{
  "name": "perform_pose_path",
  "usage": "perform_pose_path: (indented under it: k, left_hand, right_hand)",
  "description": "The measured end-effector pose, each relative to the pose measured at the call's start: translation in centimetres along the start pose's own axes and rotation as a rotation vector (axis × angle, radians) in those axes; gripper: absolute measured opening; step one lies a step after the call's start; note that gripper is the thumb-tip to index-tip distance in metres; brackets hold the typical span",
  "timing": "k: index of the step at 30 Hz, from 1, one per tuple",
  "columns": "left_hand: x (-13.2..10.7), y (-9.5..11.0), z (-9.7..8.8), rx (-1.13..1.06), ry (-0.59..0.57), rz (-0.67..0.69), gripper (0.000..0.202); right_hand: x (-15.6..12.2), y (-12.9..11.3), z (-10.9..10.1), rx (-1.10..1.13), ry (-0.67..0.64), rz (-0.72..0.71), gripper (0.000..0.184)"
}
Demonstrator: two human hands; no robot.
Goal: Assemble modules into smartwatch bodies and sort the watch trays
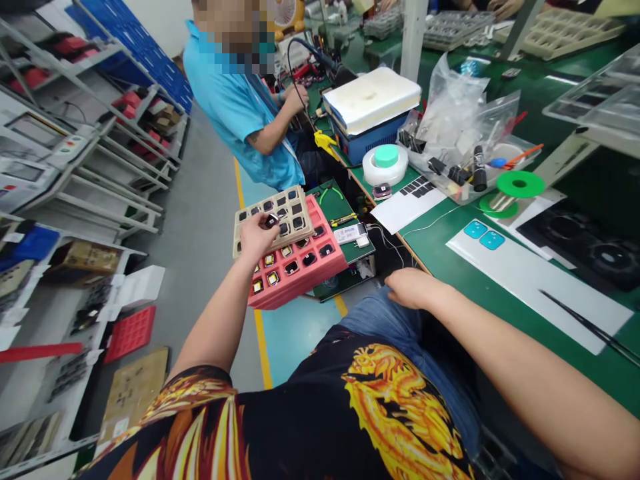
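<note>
"How was the small black component best held?"

"It was pinched from above by the left hand, just over the tan foam tray, so the pockets stayed visible."

"And the right hand?"

"It was kept open, well apart, beside the tabletop."

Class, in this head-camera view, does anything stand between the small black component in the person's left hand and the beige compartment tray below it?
Nothing visible does: the left hand pinches the small black component just above the beige compartment tray, with no object between them.
</note>
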State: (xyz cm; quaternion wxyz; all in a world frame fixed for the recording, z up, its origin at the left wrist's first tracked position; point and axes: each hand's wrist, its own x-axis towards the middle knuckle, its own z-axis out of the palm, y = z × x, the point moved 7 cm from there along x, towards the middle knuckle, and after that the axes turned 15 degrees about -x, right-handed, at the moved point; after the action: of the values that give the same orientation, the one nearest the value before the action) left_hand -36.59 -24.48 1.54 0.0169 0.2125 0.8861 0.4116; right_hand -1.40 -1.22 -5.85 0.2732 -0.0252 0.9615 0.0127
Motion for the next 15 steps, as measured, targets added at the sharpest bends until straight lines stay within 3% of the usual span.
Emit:
perform_pose_path:
  k: [3, 6, 9, 12, 15]
  left_hand:
    - [-2.5, 5.7, 2.1, -0.062, -0.108, 0.199, 0.035]
    - [-6.9, 12.7, 4.5, -0.06, -0.247, 0.497, 0.027]
    - [-11.5, 18.4, 6.4, -0.094, -0.376, 0.763, 0.024]
    - [-14.5, 21.5, 7.9, -0.096, -0.469, 0.919, 0.026]
    - [-16.0, 22.6, 9.0, -0.092, -0.528, 1.006, 0.031]
  right_hand:
    - [-0.1, 0.0, -2.1, 0.247, 0.231, 0.008, 0.026]
    - [-0.7, 1.0, -4.4, 0.842, 0.471, 0.052, 0.031]
    - [-0.8, 1.6, -5.3, 1.384, 0.529, 0.027, 0.036]
    - [-1.2, 1.8, -6.1, 1.6, 0.576, -0.073, 0.029]
    - [-1.6, 2.1, -6.2, 1.668, 0.603, -0.105, 0.024]
